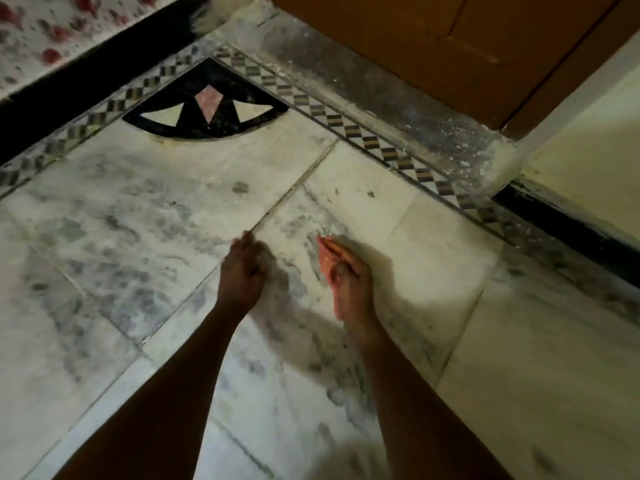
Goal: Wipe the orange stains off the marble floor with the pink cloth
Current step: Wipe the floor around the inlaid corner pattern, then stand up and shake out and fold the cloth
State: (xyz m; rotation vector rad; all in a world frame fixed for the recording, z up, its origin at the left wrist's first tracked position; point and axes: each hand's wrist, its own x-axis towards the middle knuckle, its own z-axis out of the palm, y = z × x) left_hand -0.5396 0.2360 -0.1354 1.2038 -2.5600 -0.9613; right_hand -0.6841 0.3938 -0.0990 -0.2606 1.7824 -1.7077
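Grey-veined white marble floor [138,209] fills the view. My right hand [349,282] hovers over the middle slab, closed around a small folded pink cloth [325,258] that pokes out along the fingers. My left hand [242,271] is just to its left above a tile joint, fingers curled in with nothing visible inside. Both hands are blurred by motion. No orange stain shows clearly on the floor; only a few small dark specks [370,194] lie on the slab beyond the hands.
A black inlay with a pink diamond [207,102] marks the far corner, edged by a checkered border [367,140]. A brown wooden door [433,46] stands at top right, a cream wall with black skirting [571,230] on the right. A red-flecked surface [41,36] lies top left.
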